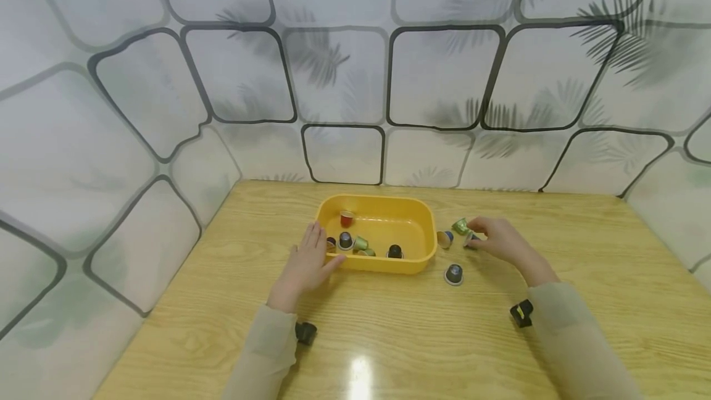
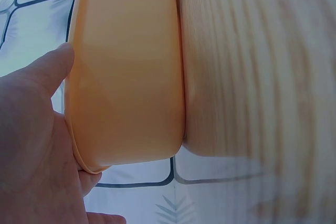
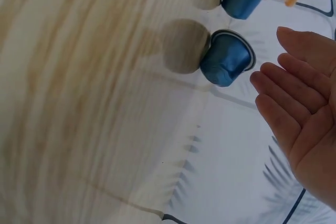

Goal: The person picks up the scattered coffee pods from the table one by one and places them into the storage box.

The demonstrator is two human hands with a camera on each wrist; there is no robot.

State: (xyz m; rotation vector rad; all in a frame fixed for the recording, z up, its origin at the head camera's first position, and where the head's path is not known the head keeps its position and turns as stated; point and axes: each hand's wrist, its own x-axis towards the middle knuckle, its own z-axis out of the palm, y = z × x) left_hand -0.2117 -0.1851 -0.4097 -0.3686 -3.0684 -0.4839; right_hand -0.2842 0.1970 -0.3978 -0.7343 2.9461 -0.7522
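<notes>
On the left end of the yellow tray (image 1: 383,265): left hand (image 1: 302,265), spread, thumb against the rim — nothing pinched. To the right of the tray, on the surface (image 1: 422,332): blue capsule (image 3: 226,61), tilted, just beside the extended, unclenched fingers of the right hand (image 1: 502,241) — contact not determinable. Adjacent: green capsule (image 1: 459,226) and gold-faced capsule (image 1: 443,239). Nearer the person: dark capsule (image 1: 454,273), rim down. Inside the tray: red capsule (image 1: 347,221).

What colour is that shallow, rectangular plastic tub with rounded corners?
The tub is yellow, clearest in the head view.
</notes>
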